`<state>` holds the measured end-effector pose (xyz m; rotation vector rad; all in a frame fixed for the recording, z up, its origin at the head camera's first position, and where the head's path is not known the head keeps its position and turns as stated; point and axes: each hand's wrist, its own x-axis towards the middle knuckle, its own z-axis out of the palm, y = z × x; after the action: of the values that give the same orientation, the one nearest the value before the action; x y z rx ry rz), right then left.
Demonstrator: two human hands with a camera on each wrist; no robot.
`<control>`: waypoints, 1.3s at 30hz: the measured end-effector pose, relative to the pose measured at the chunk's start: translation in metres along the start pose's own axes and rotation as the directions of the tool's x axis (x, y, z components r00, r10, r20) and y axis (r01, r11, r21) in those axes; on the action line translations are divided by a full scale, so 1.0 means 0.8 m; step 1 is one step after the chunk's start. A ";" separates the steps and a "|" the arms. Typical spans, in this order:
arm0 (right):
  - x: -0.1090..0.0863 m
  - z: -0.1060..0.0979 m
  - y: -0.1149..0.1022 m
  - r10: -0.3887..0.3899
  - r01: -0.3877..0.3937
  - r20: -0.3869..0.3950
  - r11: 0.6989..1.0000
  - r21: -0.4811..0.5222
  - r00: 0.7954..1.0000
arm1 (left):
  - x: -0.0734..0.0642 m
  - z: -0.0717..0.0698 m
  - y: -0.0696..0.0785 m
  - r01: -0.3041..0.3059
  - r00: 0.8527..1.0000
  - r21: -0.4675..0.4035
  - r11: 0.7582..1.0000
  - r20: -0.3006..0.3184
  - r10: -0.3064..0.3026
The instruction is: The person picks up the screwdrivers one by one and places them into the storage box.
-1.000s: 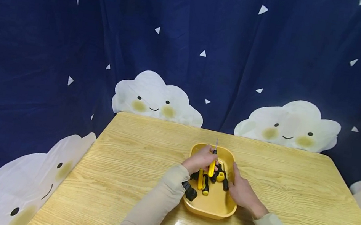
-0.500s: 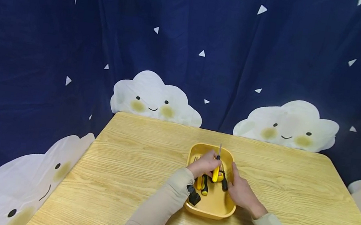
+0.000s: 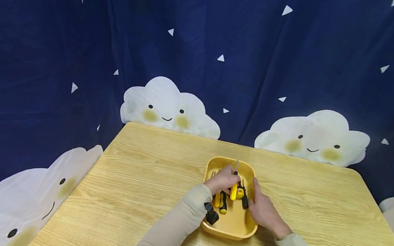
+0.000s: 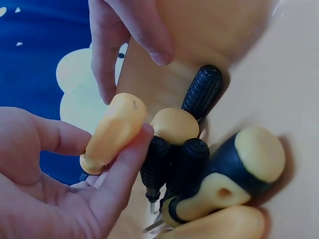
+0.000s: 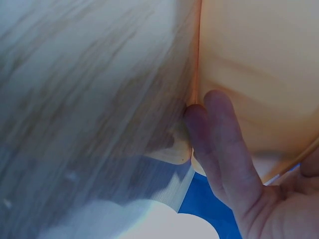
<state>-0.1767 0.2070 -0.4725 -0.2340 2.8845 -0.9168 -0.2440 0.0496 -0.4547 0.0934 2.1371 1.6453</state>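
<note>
My left hand pinches a screwdriver by its yellow handle, above the other tools in a yellow plastic bin. Its black collar and metal shaft point to the far side. In the left wrist view the handle end of this screwdriver sits between thumb and fingers. My right hand grips the bin's right wall, thumb inside and fingers outside. Below the left hand lie a black-handled screwdriver, a rounded yellow piece and a thick black-and-yellow handle. Part of the pile is hidden by the left hand.
The bin stands on a wood-grain table. Two more black handles and a yellow handle lie in it, with metal tips beside them. A dark blue curtain with white clouds hangs behind the table.
The left hand has moved slightly right and toward the near side with the screwdriver, which now sits lower over the bin. The right hand stays on the bin's wall.
</note>
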 end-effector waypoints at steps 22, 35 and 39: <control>-0.002 0.003 0.001 0.009 -0.009 0.000 1.000 -0.017 1.000 | -0.005 -0.004 -0.005 0.047 0.995 0.120 0.992 -0.093 -0.036; 0.001 0.003 0.004 -0.019 0.018 -0.018 0.999 -0.032 1.000 | -0.006 -0.001 -0.003 0.039 0.991 0.143 0.989 -0.130 -0.020; 0.004 0.001 0.004 -0.012 0.011 -0.012 0.999 -0.036 1.000 | -0.005 -0.002 0.000 0.048 0.990 0.147 0.988 -0.139 -0.028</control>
<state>-0.1798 0.2086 -0.4753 -0.2495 2.9163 -0.8714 -0.2412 0.0473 -0.4533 -0.0152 2.3495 1.5068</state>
